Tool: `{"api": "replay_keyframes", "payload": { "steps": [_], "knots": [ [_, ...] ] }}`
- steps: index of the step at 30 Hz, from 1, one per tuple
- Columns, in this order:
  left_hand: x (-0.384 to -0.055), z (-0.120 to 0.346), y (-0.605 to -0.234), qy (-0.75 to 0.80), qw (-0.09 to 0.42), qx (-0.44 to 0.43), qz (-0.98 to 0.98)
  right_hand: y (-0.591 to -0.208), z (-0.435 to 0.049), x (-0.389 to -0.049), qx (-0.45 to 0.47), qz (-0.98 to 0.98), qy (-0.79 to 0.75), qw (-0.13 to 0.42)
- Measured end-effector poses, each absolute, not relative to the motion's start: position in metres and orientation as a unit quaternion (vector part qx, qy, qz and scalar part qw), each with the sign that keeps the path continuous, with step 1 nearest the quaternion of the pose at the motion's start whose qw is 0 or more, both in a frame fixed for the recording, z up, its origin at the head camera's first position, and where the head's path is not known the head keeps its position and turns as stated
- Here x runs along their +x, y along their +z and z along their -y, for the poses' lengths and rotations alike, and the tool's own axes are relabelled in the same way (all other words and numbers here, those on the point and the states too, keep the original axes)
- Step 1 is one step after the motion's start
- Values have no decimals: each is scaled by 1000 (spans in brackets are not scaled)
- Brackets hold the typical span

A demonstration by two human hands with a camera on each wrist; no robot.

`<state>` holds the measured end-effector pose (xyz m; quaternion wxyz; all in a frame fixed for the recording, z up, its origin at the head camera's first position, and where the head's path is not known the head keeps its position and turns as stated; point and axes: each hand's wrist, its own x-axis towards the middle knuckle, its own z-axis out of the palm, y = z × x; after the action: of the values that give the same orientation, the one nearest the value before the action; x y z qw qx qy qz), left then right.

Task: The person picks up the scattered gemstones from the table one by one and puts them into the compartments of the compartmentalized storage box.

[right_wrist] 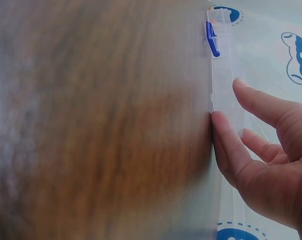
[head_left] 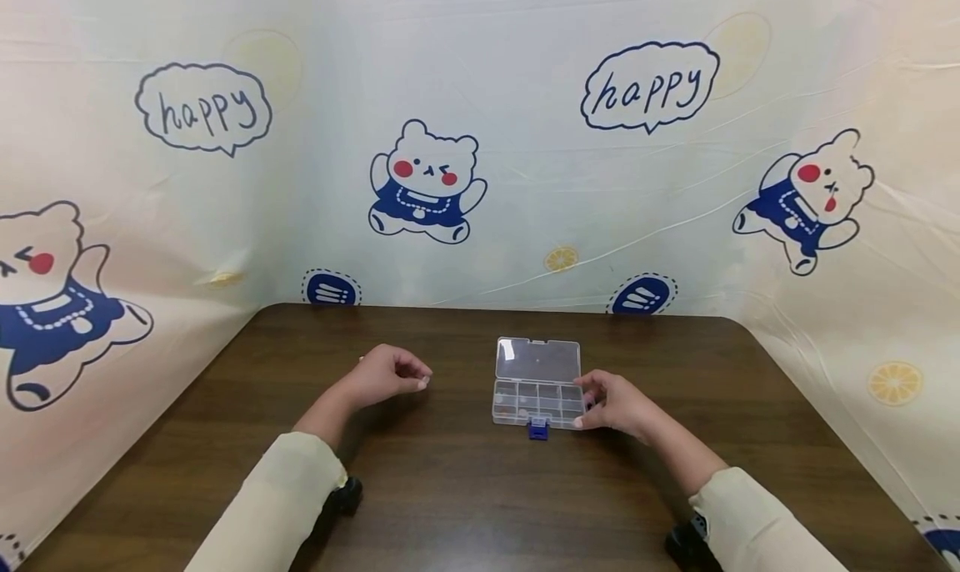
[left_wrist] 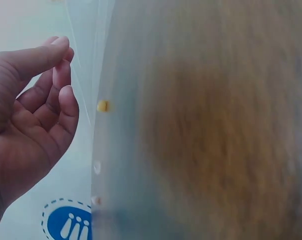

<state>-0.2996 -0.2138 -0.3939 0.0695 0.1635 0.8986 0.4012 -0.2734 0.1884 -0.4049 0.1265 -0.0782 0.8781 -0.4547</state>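
A clear plastic compartment box point(head_left: 538, 403) lies on the table with its lid point(head_left: 537, 360) folded back and a blue latch point(head_left: 537, 429) at the front. Small pieces show faintly in its left compartments. At the box's right end, my right hand point(head_left: 618, 405) holds it, thumb at the front corner and a fingertip near the hinge. Left of the box, my left hand point(head_left: 390, 376) is above the table, thumb and forefinger pinching a tiny whitish piece point(head_left: 427, 380), too small to identify. The left wrist view hides that piece behind the thumb.
In the left wrist view a small yellow piece point(left_wrist: 102, 106) and a whitish one point(left_wrist: 96, 167) lie on the table beyond my left hand. The brown wooden table point(head_left: 450, 489) ends at a printed cloth point(head_left: 525, 180) behind and on both sides.
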Motion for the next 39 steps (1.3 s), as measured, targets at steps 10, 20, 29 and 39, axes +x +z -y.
{"api": "replay_keyframes", "payload": {
  "steps": [10, 20, 29, 39],
  "knots": [
    [-299, 191, -388, 410, 66, 198, -888, -405, -188, -274, -77, -876, -458, 131],
    [-299, 165, -385, 410, 72, 199, -887, -406, -189, -274, -72, -876, -458, 132],
    [-300, 144, -379, 414, 76, 219, -880, -406, -188, -274, -71, -874, -462, 133],
    [-301, 126, -375, 414, 72, 241, -875, -405, -189, -274, -73, -875, -459, 135]
  ]
}}
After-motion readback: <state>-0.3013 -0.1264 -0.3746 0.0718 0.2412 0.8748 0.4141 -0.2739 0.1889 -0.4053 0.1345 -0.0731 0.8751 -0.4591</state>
